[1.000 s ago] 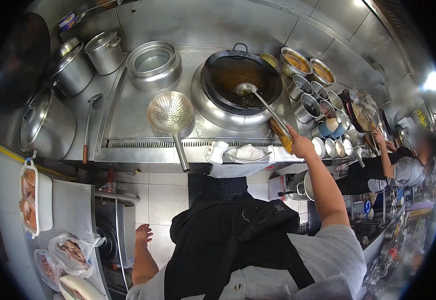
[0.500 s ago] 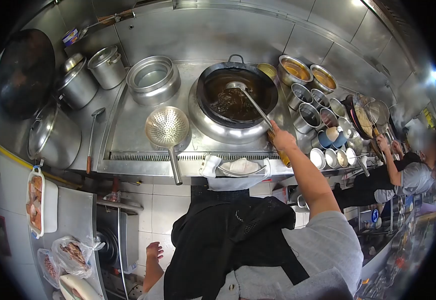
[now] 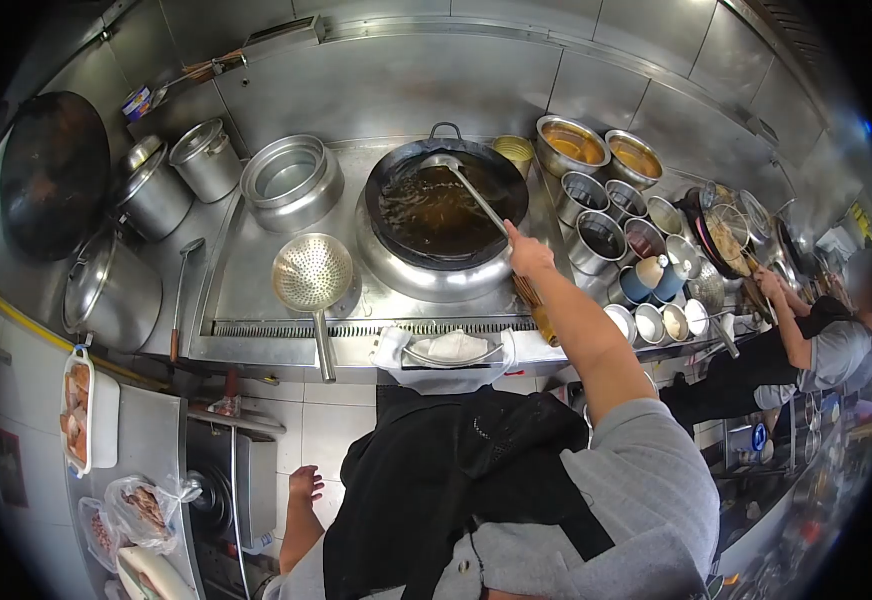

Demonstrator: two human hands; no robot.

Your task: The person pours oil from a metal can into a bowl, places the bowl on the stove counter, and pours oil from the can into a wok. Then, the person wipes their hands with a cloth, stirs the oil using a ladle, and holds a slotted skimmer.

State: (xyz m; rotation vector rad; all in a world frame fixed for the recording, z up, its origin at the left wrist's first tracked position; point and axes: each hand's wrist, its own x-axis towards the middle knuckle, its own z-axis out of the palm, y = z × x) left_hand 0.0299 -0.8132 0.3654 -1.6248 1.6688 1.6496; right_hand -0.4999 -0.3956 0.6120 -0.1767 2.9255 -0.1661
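Note:
My right hand (image 3: 530,253) is closed around the handle of a long metal ladle (image 3: 476,194). The ladle's head rests in a black wok (image 3: 393,228), near its far side, in dark brown liquid. The wok sits on a rounded steel burner ring (image 3: 434,283). Down at my left side, my left hand (image 3: 305,484) hangs with nothing in it, fingers loosely apart. On the stove left of the wok lies a perforated strainer (image 3: 313,272), its handle sticking out over the front edge. A folded white cloth (image 3: 446,350) lies at the stove's front edge.
A steel pot (image 3: 293,185) stands left of the wok. Metal containers of sauces (image 3: 596,240) and several white bowls (image 3: 649,323) crowd the right. A co-worker (image 3: 791,330) handles a pan there. A side table at lower left holds a white tub (image 3: 104,420) and plastic bags (image 3: 143,512).
The ladle's head has moved toward the wok's far left side, and my right hand with it. The whole view has shifted slightly. My left hand still hangs at my side.

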